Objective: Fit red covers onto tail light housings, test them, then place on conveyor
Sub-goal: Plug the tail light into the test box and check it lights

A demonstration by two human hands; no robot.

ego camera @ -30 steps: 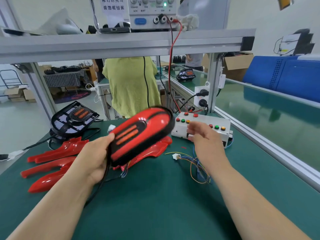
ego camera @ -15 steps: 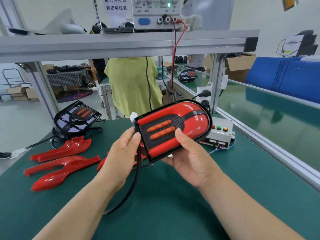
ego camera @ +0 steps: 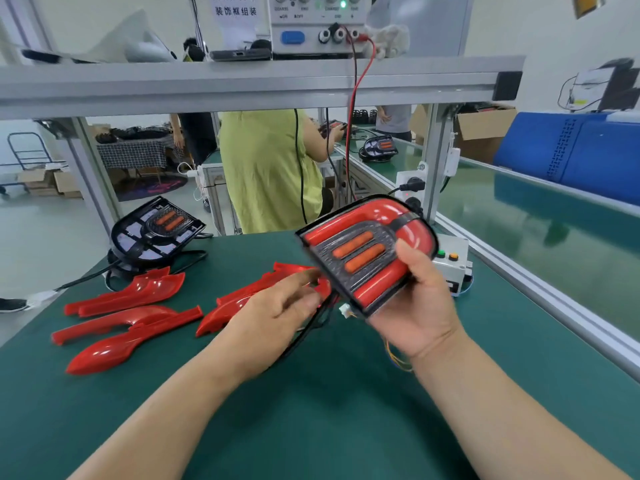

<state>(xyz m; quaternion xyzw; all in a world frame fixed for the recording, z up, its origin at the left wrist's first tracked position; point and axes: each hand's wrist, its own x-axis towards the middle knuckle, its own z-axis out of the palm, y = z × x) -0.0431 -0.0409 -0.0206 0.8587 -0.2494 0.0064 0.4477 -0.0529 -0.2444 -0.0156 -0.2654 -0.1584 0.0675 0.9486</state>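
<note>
My right hand (ego camera: 420,306) grips an assembled tail light (ego camera: 367,251), a black housing with a red cover and two orange strips, held above the green table with its black cable hanging down. My left hand (ego camera: 277,313) hovers just left of it, fingers spread, holding nothing, over a loose red cover (ego camera: 249,299). More red covers (ego camera: 128,306) lie at the left. A bare black housing (ego camera: 156,230) rests at the table's far left. The green conveyor (ego camera: 540,216) runs along the right.
A white test box (ego camera: 450,261) with coloured buttons sits behind the held light, loose wires beside it. A power supply (ego camera: 318,22) stands on the overhead shelf with a red lead hanging down. A person in a yellow-green top (ego camera: 266,174) works beyond the bench.
My left hand has let go of the tail light and dropped toward the table. My right hand alone now carries the light, shifted to the right and tilted.
</note>
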